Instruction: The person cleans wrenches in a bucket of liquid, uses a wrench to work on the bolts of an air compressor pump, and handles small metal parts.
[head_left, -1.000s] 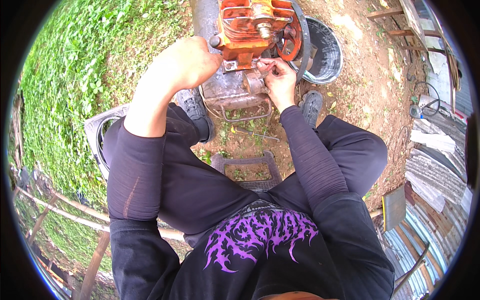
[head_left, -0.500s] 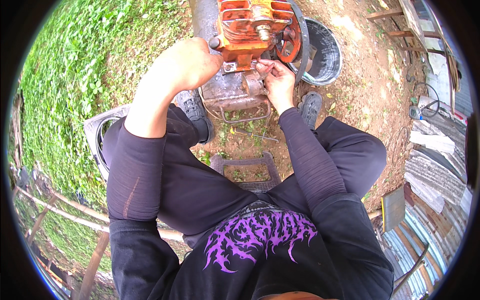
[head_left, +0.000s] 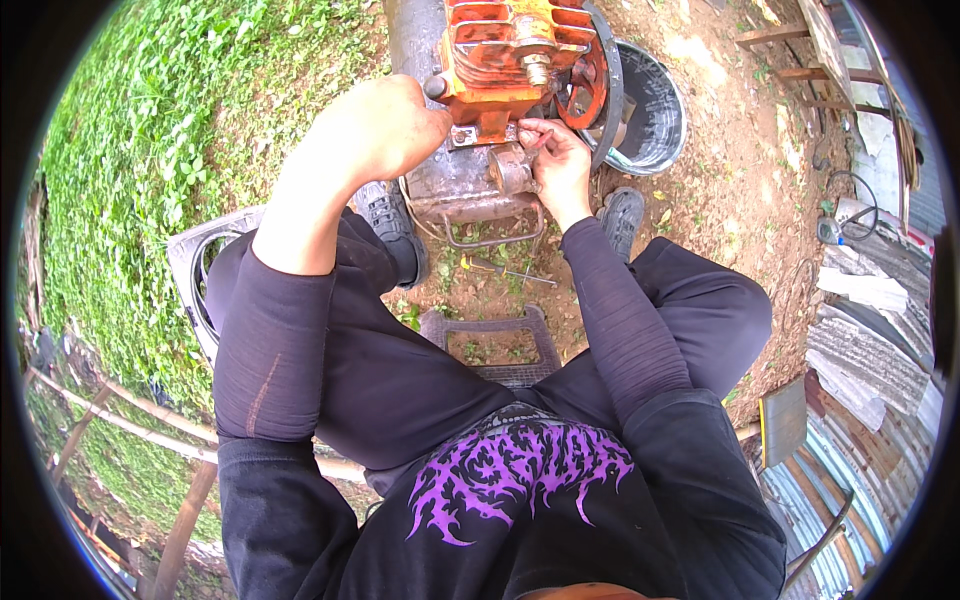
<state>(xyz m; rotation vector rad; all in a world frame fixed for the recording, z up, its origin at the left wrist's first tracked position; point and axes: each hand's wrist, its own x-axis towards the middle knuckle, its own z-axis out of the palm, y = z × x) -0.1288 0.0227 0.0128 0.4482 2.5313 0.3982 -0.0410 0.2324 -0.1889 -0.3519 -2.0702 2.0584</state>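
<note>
An orange finned compressor pump point(head_left: 490, 90) stands on a worn grey tank point(head_left: 440, 180) in front of me. Beside the pump's left base corner, my left hand point(head_left: 385, 130) is curled, its fingertips hidden behind its back. At the base's right corner, thumb and fingers of my right hand point(head_left: 560, 165) are pinched together; whatever they grip is too small or covered to name. Between the hands lies the pump's bolted foot point(head_left: 464, 136). A short round metal fitting point(head_left: 510, 170) sticks up from the tank just left of my right hand.
Right of the pump are its orange flywheel point(head_left: 585, 85), a black belt point(head_left: 612, 100) and a dark bucket point(head_left: 655, 120). A screwdriver point(head_left: 485, 264) lies on the dirt between my shoes, near a low dark frame point(head_left: 545, 340). Corrugated sheets point(head_left: 870, 360) are piled at right.
Both hands keep nearly the same place and grip at the pump's base. The pump and tank appear slightly further right and lower in view.
</note>
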